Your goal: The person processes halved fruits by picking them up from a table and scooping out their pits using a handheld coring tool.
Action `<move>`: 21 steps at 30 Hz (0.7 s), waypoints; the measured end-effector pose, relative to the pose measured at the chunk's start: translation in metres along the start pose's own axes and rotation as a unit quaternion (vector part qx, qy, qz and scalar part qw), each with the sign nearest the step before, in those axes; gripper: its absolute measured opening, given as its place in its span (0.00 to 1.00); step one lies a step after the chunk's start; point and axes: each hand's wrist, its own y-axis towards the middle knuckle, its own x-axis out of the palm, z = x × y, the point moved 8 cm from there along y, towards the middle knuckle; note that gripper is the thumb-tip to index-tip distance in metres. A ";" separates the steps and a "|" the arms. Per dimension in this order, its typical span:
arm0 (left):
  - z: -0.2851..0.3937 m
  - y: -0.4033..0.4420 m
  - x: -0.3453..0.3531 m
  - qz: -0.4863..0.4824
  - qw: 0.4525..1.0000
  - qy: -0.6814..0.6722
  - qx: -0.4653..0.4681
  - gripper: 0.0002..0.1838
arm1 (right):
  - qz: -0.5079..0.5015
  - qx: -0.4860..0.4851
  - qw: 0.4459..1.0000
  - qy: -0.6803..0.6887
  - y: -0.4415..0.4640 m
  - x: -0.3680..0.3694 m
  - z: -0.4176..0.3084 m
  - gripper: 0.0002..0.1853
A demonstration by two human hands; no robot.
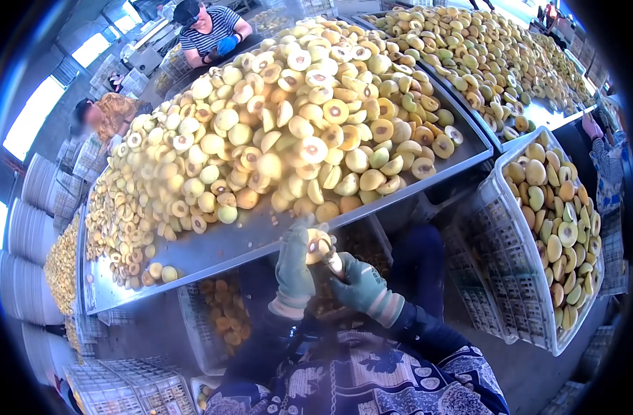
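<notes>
In a grey-green work glove, my left hand holds a halved yellow peach with its cut face and brown pit area turned up. My right hand, gloved the same way, is closed around a small pitting tool with a pale handle. The tool's tip is at the cut face; its exact shape is too small to tell. Both hands are just over the near edge of a metal table, in front of a large heap of halved peaches.
To my right stands a tilted white crate full of peach halves. Below the table edge, another crate holds fruit. A second table bears more halves. Across the heap, a person in blue gloves works; another person is at the left.
</notes>
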 end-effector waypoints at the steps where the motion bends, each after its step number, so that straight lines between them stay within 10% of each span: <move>1: 0.008 -0.001 0.004 -0.003 0.998 0.056 0.040 0.28 | -0.003 -0.009 1.000 -0.004 -0.002 -0.001 -0.003 0.15; 21: -0.005 -0.018 0.007 0.017 0.994 -0.026 -0.102 0.24 | -0.173 0.085 0.979 -0.068 -0.010 0.007 0.017 0.27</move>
